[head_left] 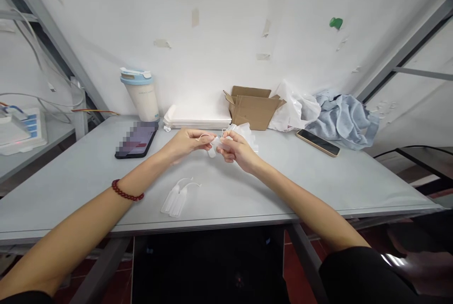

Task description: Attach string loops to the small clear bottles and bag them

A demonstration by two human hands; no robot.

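My left hand (193, 142) and my right hand (238, 149) meet above the middle of the table, fingers pinched. Between them is a small translucent white plastic piece with a thin curved tail (212, 152), partly covered by my fingers; its exact kind I cannot make out. Both hands grip it. Nearer the table's front edge lie a few similar flat, translucent pieces with thin curved tails (176, 200), side by side. Just behind my right hand, more clear plastic (249, 136) shows, partly hidden by it.
On the grey table (269, 190), a dark phone (137, 140) lies left, near a blue-lidded cup (141, 96). Along the wall are a white stack (198, 117), an open cardboard box (255, 111), a plastic bag (293, 108) and a blue cloth (345, 120). Another phone (317, 143) lies right.
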